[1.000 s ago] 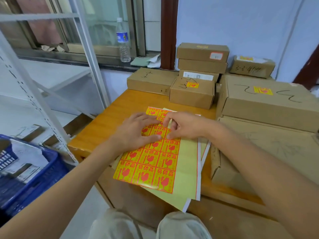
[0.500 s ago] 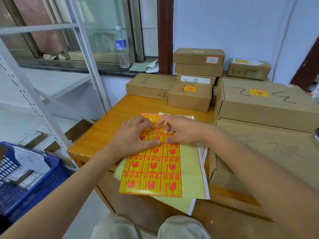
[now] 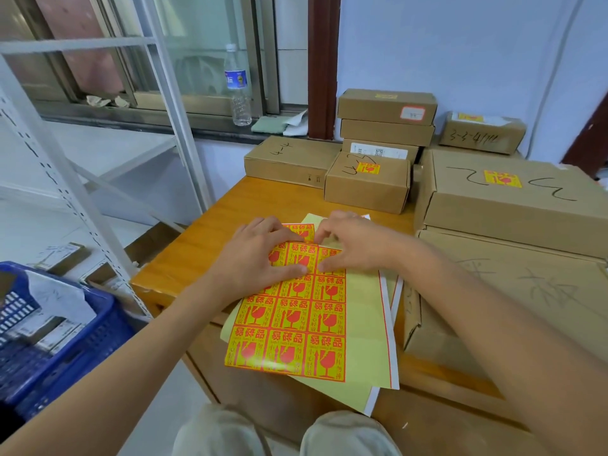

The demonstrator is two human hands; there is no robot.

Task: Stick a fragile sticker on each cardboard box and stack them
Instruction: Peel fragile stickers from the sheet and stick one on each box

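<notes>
The sticker sheet (image 3: 296, 311) lies flat on the table (image 3: 210, 232), thin and floppy, so peel from a corner. Left hand (image 3: 260, 255) presses it with fingers spread; right hand (image 3: 348, 248) picks at a top sticker, though I can't tell if it's pinched. Stickers read 易碎品; the boxes (image 3: 367, 182) carry scrawled marker.

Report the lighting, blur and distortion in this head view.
Head view: soft, even daylight, no harsh shadows; wide-angle bending curves the shelf rack and window frame; sticker sheet print stays sharp; faint sheen on the wooden table.
</notes>
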